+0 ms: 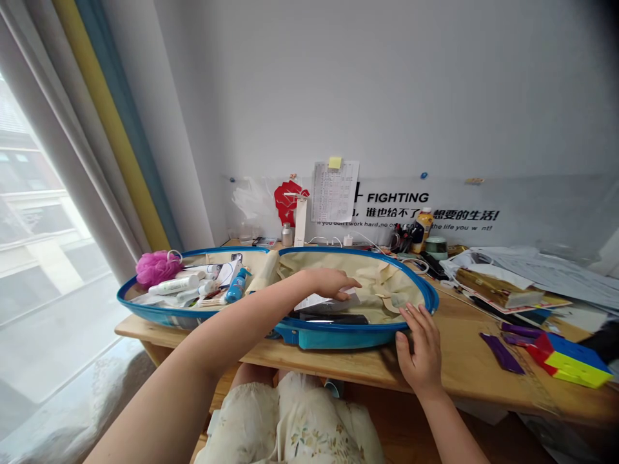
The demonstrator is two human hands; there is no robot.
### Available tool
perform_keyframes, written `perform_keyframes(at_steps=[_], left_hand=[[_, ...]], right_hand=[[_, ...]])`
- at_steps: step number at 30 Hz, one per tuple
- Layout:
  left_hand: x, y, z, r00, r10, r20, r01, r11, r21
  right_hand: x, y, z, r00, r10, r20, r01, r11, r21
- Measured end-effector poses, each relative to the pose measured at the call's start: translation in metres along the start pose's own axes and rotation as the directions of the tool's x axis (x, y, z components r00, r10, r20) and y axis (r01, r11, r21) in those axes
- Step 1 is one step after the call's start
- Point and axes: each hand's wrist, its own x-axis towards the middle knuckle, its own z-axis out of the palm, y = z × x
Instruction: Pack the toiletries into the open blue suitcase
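Observation:
A blue-rimmed suitcase lies unfolded on the desk, its two halves side by side. My left hand reaches over the right half, fingers stretched out above a white printed paper or packet; whether it touches this is unclear. Just in front of the packet sits a dark, glossy flat item. My right hand rests on the right front rim with its fingers spread. Cream lining shows inside. The left half holds a pink bath puff, a blue pump bottle, white tubes and other toiletries.
Papers and a gold-brown pouch pile up at the right. Nearer lie a purple item and a colourful puzzle cube. A yellow bottle and a pen holder stand by the wall. A curtained window is at left.

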Motion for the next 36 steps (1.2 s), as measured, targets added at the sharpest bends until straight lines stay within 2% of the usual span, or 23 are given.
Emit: perform_keyframes(at_steps=[6, 13, 23, 27, 30, 31, 33, 36], left_hand=[[0.004, 0.001, 0.014, 0.998, -0.047, 0.044, 0.053, 0.991, -0.124], [0.011, 0.004, 0.029, 0.992, -0.028, 0.124, 0.044, 0.99, -0.131], [0.012, 0.001, 0.042, 0.986, -0.069, 0.152, 0.091, 0.985, -0.145], [0.008, 0.0, 0.036, 0.99, -0.088, 0.114, 0.104, 0.984, -0.144], [-0.009, -0.015, 0.023, 0.985, -0.174, -0.017, 0.17, 0.976, -0.133], [-0.018, -0.024, 0.018, 0.967, -0.24, -0.083, 0.228, 0.965, -0.132], [-0.044, -0.05, 0.011, 0.89, -0.406, -0.206, 0.384, 0.913, -0.139], [-0.094, -0.096, 0.009, 0.756, -0.61, -0.239, 0.594, 0.792, -0.141]], right_hand=[[0.001, -0.001, 0.0, 1.0, -0.002, -0.008, 0.002, 1.0, -0.002], [0.001, -0.001, -0.001, 1.0, -0.005, 0.009, 0.005, 1.0, 0.003], [0.0, 0.002, 0.0, 1.0, 0.004, 0.021, -0.005, 1.0, 0.006], [0.001, 0.002, 0.0, 1.0, -0.012, 0.006, 0.012, 1.0, -0.004], [0.001, 0.002, 0.001, 1.0, -0.006, 0.011, 0.006, 1.0, 0.001], [0.001, 0.002, 0.001, 1.0, -0.004, 0.011, 0.004, 1.0, 0.003], [0.0, 0.003, 0.001, 1.0, -0.002, 0.009, 0.002, 1.0, 0.006], [-0.001, 0.003, 0.002, 1.0, 0.008, 0.006, -0.008, 1.0, 0.012]])
